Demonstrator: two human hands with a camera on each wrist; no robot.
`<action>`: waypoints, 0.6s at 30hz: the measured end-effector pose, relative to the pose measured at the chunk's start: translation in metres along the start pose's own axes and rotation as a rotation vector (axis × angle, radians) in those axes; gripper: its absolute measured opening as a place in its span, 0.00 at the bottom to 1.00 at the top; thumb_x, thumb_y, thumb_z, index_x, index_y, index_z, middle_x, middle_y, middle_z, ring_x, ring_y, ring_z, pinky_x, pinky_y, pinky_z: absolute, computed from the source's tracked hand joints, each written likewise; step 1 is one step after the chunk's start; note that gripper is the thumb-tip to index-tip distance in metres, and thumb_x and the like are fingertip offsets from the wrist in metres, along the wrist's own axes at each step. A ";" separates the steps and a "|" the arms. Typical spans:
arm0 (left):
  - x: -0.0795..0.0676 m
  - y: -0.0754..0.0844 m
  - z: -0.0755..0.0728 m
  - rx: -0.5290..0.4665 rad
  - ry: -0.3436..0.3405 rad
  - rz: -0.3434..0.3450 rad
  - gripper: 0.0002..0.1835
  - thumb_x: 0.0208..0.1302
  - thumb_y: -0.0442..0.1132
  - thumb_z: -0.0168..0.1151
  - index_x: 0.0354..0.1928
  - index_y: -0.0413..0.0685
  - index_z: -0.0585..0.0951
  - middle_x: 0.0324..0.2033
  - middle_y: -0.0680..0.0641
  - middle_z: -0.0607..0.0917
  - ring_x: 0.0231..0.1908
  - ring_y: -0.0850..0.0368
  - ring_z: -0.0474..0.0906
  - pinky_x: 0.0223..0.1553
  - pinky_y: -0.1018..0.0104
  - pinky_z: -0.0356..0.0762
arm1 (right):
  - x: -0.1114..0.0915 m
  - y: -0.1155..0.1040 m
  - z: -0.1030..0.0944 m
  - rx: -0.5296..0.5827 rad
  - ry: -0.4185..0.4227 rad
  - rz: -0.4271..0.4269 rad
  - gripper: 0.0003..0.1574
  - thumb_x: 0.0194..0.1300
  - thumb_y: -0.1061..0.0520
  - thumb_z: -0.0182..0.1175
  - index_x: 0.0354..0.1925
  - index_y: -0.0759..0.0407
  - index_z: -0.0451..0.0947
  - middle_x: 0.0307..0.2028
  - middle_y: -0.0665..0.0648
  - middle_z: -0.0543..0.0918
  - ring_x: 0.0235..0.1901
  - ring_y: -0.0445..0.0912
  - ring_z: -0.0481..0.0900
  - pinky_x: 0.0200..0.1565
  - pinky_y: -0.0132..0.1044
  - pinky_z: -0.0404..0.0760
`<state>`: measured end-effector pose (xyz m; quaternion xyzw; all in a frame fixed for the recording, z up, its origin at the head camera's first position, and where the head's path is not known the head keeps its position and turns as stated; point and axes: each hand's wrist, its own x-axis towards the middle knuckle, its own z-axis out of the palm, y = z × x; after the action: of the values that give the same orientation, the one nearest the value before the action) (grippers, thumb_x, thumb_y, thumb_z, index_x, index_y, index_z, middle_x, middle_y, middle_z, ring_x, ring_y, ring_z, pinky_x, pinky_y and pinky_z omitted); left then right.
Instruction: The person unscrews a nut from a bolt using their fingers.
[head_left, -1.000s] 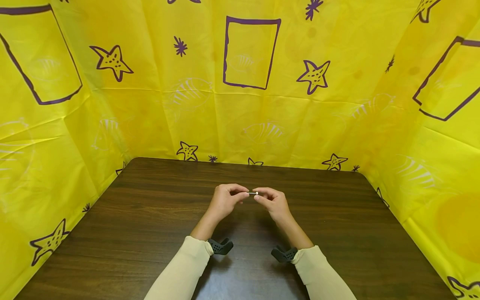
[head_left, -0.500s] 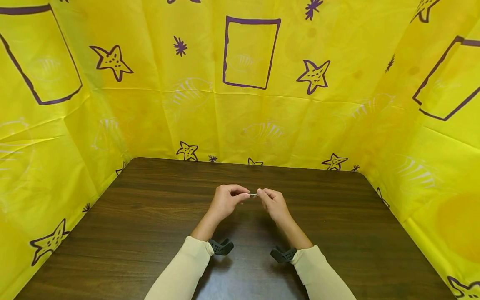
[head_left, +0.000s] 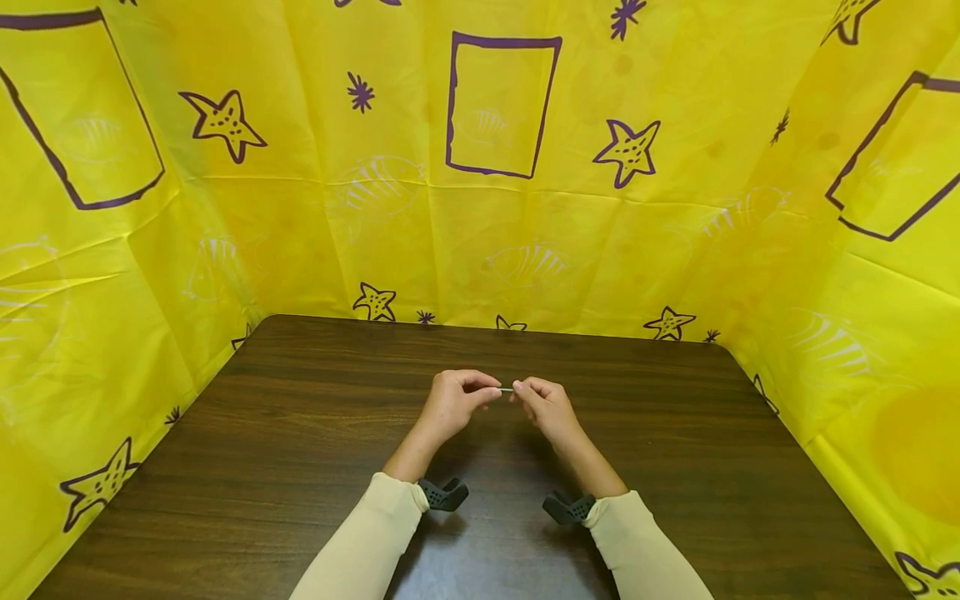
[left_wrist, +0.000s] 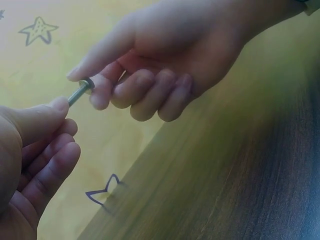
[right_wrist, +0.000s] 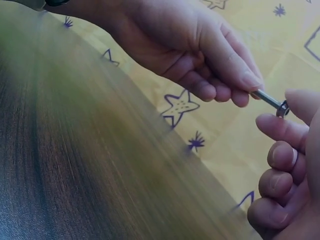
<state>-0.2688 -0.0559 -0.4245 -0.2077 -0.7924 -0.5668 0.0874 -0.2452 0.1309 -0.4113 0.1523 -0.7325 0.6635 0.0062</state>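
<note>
A slim metal bolt (right_wrist: 269,99) with a threaded shank is held level between my two hands above the table. My left hand (head_left: 452,402) pinches the shank near its plain end between thumb and forefinger, hiding that tip. At the other end is a wider round collar or head (left_wrist: 87,84), and the thumb and forefinger of my right hand (head_left: 550,410) pinch it. The right hand's other fingers curl in toward the palm in the right wrist view. In the left wrist view, a short stretch of thread (left_wrist: 77,95) shows between the hands.
The dark wood-grain table (head_left: 315,450) lies beneath both hands. Yellow cloth (head_left: 300,233) with purple starfish and frame outlines stands around its back and sides. A black band (head_left: 444,494) sits at the left wrist, another black band (head_left: 567,507) at the right.
My right thumb has moved up over the bolt's wider end, which showed openly between thumb and forefinger a second ago. The left hand has stayed nearly still, keeping its pinch.
</note>
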 end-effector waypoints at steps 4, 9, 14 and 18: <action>0.000 -0.001 -0.001 -0.005 0.005 0.000 0.03 0.58 0.34 0.71 0.34 0.43 0.88 0.26 0.50 0.86 0.25 0.39 0.82 0.24 0.67 0.77 | 0.000 0.002 -0.001 0.047 0.007 -0.015 0.12 0.69 0.66 0.57 0.36 0.79 0.75 0.15 0.52 0.65 0.14 0.38 0.60 0.18 0.29 0.59; 0.000 -0.001 -0.002 0.001 0.011 -0.004 0.03 0.58 0.36 0.71 0.34 0.45 0.88 0.26 0.51 0.86 0.24 0.41 0.82 0.24 0.67 0.77 | 0.000 0.003 -0.002 0.045 -0.001 -0.096 0.11 0.64 0.70 0.61 0.41 0.81 0.77 0.16 0.50 0.66 0.14 0.37 0.61 0.18 0.28 0.59; 0.000 -0.001 -0.003 0.006 0.013 -0.011 0.03 0.58 0.36 0.71 0.34 0.46 0.88 0.26 0.51 0.86 0.24 0.42 0.82 0.24 0.65 0.77 | 0.001 0.005 -0.003 0.014 0.003 -0.173 0.11 0.61 0.72 0.62 0.42 0.80 0.78 0.16 0.51 0.67 0.15 0.36 0.61 0.19 0.27 0.58; 0.001 -0.001 -0.003 0.011 0.015 -0.028 0.02 0.58 0.35 0.71 0.34 0.47 0.88 0.26 0.51 0.86 0.25 0.41 0.82 0.24 0.65 0.77 | 0.004 0.011 -0.004 -0.016 0.020 -0.173 0.12 0.60 0.72 0.63 0.43 0.79 0.78 0.16 0.51 0.66 0.16 0.36 0.61 0.19 0.27 0.58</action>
<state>-0.2699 -0.0587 -0.4240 -0.1919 -0.7978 -0.5650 0.0865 -0.2524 0.1343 -0.4205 0.2083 -0.7217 0.6562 0.0717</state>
